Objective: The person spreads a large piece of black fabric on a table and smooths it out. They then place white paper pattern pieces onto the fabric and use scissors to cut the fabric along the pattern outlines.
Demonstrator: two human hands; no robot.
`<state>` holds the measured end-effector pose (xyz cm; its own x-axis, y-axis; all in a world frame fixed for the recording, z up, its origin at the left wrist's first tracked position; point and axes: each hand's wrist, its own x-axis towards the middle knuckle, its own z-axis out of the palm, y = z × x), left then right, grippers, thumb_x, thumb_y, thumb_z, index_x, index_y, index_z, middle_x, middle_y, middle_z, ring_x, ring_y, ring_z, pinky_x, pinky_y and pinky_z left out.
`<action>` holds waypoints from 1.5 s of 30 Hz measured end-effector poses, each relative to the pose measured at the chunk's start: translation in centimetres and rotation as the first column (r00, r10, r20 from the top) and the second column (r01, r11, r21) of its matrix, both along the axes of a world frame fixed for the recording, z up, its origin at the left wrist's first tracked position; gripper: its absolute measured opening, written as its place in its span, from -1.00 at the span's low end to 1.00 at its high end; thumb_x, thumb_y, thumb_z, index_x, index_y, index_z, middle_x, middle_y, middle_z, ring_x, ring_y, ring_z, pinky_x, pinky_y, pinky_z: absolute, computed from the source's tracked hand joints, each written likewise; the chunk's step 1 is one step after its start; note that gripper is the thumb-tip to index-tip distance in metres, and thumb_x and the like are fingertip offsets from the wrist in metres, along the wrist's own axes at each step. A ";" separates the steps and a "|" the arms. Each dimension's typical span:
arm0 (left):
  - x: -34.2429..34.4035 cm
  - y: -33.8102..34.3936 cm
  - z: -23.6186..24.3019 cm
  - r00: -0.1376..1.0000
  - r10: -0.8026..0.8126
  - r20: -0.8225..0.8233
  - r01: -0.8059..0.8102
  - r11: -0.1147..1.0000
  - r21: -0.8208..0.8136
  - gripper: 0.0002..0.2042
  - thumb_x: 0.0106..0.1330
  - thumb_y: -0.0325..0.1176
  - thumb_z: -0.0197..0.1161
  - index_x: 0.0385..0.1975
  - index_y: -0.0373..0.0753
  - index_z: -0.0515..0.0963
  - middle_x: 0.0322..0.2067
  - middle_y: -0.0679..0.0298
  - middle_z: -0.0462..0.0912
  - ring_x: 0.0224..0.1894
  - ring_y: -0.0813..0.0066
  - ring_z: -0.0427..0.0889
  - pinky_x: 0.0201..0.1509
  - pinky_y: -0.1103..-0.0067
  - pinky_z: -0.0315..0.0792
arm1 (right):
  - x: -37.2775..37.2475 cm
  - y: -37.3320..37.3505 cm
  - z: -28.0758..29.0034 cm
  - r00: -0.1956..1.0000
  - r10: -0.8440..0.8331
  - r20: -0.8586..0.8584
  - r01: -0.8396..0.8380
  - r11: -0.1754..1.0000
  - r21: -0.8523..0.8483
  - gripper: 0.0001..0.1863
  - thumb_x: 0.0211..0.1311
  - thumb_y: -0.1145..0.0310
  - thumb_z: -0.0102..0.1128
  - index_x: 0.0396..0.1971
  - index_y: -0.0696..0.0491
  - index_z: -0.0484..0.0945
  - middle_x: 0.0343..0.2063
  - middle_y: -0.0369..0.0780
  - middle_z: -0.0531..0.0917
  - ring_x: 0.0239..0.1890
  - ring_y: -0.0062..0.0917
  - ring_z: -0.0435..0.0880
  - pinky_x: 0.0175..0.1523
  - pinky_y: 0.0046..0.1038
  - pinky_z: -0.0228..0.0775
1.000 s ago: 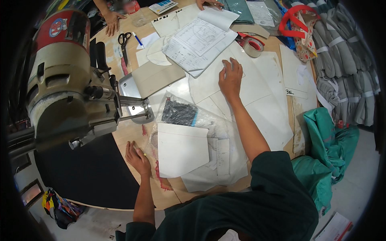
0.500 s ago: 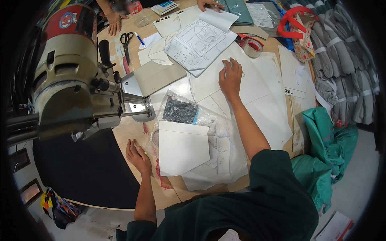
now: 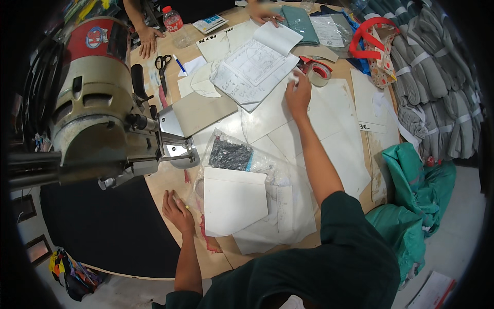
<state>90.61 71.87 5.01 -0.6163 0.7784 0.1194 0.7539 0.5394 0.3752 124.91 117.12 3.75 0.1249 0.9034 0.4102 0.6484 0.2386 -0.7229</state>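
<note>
My left hand (image 3: 175, 210) rests on the wooden table (image 3: 163, 172) with fingers apart, beside a small yellow item at its thumb and left of a white paper piece (image 3: 234, 201) on a clear plastic bag with a dark bundle (image 3: 230, 154). My right hand (image 3: 299, 92) is at the lower right edge of an open notebook (image 3: 257, 67), near the tape rolls (image 3: 320, 76), over large pale pattern sheets (image 3: 334, 144). Its fingers are curled around something pale, too blurred to make out. A beige board (image 3: 203, 110) lies by the cutting machine's metal base (image 3: 180, 159).
A large cutting machine (image 3: 85, 103) stands at left above black material (image 3: 103, 226). Scissors (image 3: 163, 67), a pen (image 3: 180, 64) and a bottle (image 3: 174, 23) are at the back, with another person's hands (image 3: 150, 40). Grey bundles (image 3: 432, 77) and green sacks (image 3: 411, 221) are at right.
My right hand has moved forward and curled toward the notebook's edge. My left hand stays in place. The view has shifted, showing more of the table's back.
</note>
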 end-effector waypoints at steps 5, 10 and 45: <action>-0.1 0.1 0.1 1.000 -0.013 0.000 0.013 1.000 0.004 -0.60 0.62 -0.28 -0.03 0.34 -0.24 0.50 0.44 0.08 0.41 0.47 0.07 0.29 0.56 0.16 0.04 | -0.6 10.1 3.2 0.895 -0.056 -0.443 -0.017 0.987 -0.158 -0.29 0.30 0.51 0.23 0.45 0.14 0.24 0.07 0.05 0.63 -0.22 -0.33 0.75 -0.25 -0.34 0.59; 0.0 0.1 0.1 1.000 -0.018 -0.001 0.018 1.000 0.009 -0.60 0.62 -0.28 -0.02 0.34 -0.25 0.50 0.44 0.08 0.41 0.47 0.07 0.29 0.56 0.16 0.04 | -1.3 11.8 5.0 0.606 -0.179 -0.775 -0.160 0.927 -0.340 -0.08 0.25 0.56 0.27 0.56 0.13 -0.02 0.12 0.05 0.59 -0.34 -0.38 0.75 -0.36 -0.42 0.56; -0.1 -0.5 0.1 1.000 -0.022 0.015 0.021 0.997 0.076 -0.62 0.61 -0.32 -0.02 0.33 -0.22 0.51 0.43 0.08 0.42 0.46 0.06 0.30 0.55 0.16 0.04 | -0.9 -14.1 4.2 0.975 0.206 -0.078 -0.220 0.883 -0.415 -0.65 0.52 0.38 0.03 0.22 -0.15 0.57 -0.49 0.05 0.66 -0.36 0.03 0.72 -0.23 -0.03 0.47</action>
